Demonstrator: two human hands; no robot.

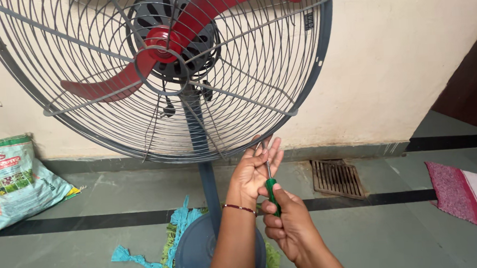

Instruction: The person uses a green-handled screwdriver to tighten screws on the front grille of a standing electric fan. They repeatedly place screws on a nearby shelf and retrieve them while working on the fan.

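Screwdriver [271, 188] with green handle, lower centre of the frame, its thin shaft pointing up to the bottom rim of the grey fan guard [302, 91]. Right hand [288, 225] clenched around the handle; left hand [254, 171] with fingers extended, cupped against the rim beside the shaft tip, grasping nothing visible. Red blades [188, 26] behind the guard, upper centre. Grey pole and round base [201, 252] below, over a green rag [173, 243]. Printed bag [15, 178] at left, floor drain [338, 178] right of centre, pink mat [463, 195] at far right.
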